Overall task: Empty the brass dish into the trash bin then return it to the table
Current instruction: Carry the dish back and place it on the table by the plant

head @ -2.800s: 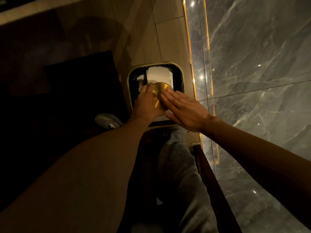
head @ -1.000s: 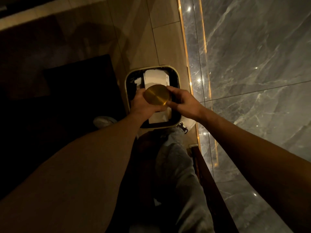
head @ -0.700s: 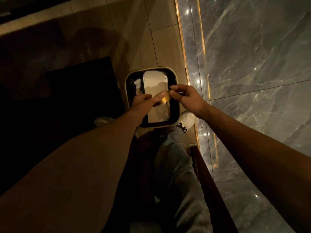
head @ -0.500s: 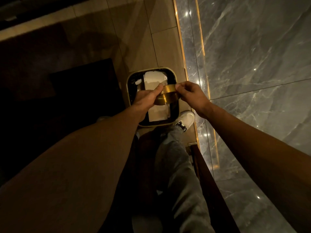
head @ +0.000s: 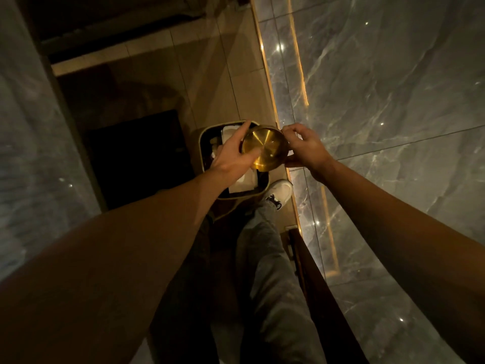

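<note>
Below, we are looking down at a trash bin (head: 203,143) standing on the tiled floor (head: 210,82) just beside a grey marble wall (head: 380,88), with white paper (head: 242,181) lying inside it. Our white shoe (head: 282,189) is resting next to the bin. We are holding the brass dish (head: 263,149) above the bin's right edge, its shiny inside facing us. Our left hand (head: 232,155) is gripping its left rim with fingers spread, and our right hand (head: 305,148) is pinching its right rim.

One brass dish (head: 263,148), one trash bin (head: 202,143), two hands (head: 232,153).
</note>
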### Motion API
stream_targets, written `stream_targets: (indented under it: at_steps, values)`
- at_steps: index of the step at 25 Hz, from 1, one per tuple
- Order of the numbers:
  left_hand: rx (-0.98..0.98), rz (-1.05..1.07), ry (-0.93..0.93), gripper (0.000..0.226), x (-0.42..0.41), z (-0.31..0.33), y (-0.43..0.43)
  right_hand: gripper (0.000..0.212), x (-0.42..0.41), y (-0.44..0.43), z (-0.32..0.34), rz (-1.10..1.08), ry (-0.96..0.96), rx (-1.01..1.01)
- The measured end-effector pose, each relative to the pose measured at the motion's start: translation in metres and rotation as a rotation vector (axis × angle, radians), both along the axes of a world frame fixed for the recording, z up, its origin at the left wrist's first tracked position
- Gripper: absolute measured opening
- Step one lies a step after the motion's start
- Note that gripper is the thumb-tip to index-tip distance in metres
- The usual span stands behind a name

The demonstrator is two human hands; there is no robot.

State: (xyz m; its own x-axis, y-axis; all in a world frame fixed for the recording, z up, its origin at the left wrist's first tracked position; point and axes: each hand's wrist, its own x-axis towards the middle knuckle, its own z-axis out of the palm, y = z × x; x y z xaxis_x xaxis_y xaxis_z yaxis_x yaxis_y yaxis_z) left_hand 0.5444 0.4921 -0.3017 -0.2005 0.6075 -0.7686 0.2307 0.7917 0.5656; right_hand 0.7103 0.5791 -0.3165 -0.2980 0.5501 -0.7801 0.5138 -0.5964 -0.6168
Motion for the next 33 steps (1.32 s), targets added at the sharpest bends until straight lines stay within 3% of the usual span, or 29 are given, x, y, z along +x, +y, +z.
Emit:
stream_targets:
  at_steps: [3,8,14,20,22,27,33]
  values:
    - [0.098,-0.186,0.017,0.105,0.001,0.033,-0.002,0.021,0.005,0.003,0.035,0.054,0.014,0.107]
    - [0.170,-0.290,0.120,0.122,0.002,0.106,0.012,0.022,0.010,0.015,0.110,0.140,0.072,0.213]
    - [0.420,-0.188,0.161,0.109,-0.008,0.177,-0.004,0.039,0.007,0.009,0.181,0.209,0.198,0.290]
    - [0.536,-0.081,0.244,0.111,-0.045,0.240,-0.043,0.097,-0.024,-0.009,0.253,0.446,0.242,0.379]
    - [0.553,-0.085,0.263,0.113,-0.063,0.261,-0.057,0.107,-0.042,-0.020,0.274,0.509,0.284,0.402]
    - [0.585,-0.032,0.282,0.108,-0.110,0.311,-0.107,0.101,-0.089,-0.057,0.313,0.598,0.363,0.619]
    - [0.699,0.016,0.324,0.102,-0.167,0.345,-0.175,0.097,-0.157,-0.113,0.352,0.704,0.328,0.652]
